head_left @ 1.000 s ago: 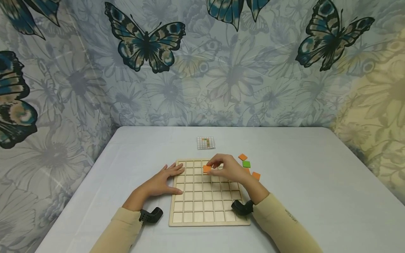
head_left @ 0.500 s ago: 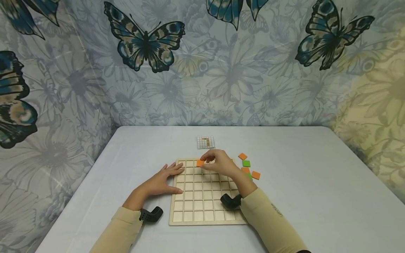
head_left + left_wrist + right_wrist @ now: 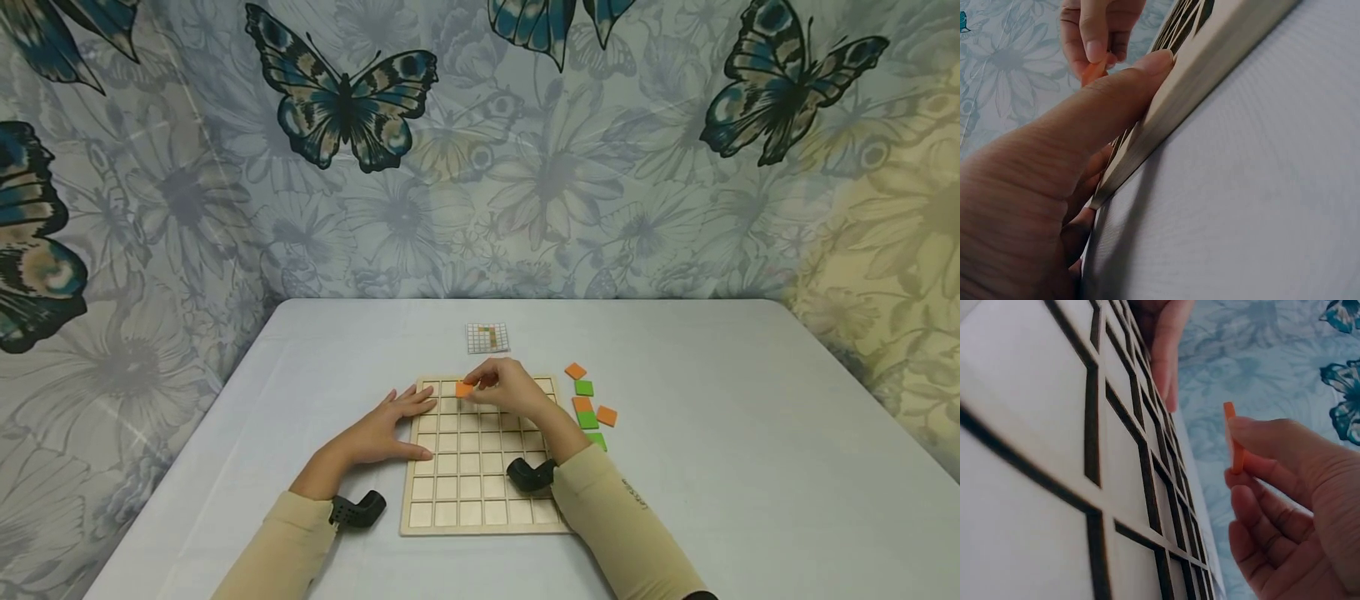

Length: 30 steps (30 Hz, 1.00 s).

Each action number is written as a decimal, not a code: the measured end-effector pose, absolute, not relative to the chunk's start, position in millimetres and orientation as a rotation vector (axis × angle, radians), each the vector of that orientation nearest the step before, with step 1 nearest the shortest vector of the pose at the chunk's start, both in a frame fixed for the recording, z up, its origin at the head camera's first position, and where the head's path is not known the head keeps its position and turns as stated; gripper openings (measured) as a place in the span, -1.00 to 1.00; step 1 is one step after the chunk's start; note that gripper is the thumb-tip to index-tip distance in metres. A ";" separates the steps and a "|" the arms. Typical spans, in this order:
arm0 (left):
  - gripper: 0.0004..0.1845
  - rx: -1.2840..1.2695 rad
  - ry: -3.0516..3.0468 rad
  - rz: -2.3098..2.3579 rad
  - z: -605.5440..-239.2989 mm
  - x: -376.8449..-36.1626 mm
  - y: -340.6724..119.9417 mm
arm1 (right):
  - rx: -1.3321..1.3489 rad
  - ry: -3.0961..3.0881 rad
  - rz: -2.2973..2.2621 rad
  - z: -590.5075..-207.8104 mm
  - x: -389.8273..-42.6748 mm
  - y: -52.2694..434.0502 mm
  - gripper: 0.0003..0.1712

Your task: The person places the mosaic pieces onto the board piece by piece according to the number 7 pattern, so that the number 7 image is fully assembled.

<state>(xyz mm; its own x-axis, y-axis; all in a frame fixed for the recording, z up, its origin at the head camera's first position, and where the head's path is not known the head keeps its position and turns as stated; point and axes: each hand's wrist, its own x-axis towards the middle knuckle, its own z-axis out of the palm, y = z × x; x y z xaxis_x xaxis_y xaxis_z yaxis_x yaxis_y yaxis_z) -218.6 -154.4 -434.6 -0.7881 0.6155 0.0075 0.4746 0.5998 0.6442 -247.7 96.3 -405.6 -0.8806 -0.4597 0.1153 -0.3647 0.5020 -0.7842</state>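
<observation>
A wooden grid board lies flat on the table, its square cells bare where they show. My right hand pinches an orange square tile between thumb and fingers over the far rows. In the right wrist view the tile stands on edge, apart from the board. At the board's left edge my left hand rests with fingers spread. The left wrist view shows its thumb lying on the board's rim, the other fingers partly hidden behind.
Several loose orange tiles and green tiles lie right of the board. Behind it is a small card printed with a coloured grid pattern. A white-covered table meets a butterfly-patterned backdrop.
My right hand has carried the orange tile leftward over the board's far rows, uncovering more green tiles at the right. The left hand has stayed in place.
</observation>
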 end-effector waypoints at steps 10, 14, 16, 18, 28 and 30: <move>-0.07 0.890 2.618 0.941 -436.9 -218.9 -154.3 | -0.651 2.591 -1.347 -419.8 -248.6 97.7 -0.72; -0.07 0.882 2.619 0.944 -437.5 -218.9 -154.3 | -0.673 2.577 -1.360 -423.2 -247.6 98.5 -0.72; -0.07 0.881 2.618 0.947 -437.5 -219.0 -154.4 | -0.693 2.585 -1.361 -423.4 -246.7 98.7 -0.73; -0.07 0.881 2.616 0.950 -437.5 -219.3 -154.5 | -0.710 2.596 -1.355 -423.6 -246.2 98.9 -0.74; -0.07 0.883 2.612 0.962 -436.0 -219.2 -154.3 | -0.750 2.639 -1.291 -426.1 -248.1 98.8 -0.79; -0.08 0.895 2.610 0.969 -435.3 -218.8 -154.5 | -0.756 2.648 -1.280 -426.1 -248.8 98.5 -0.79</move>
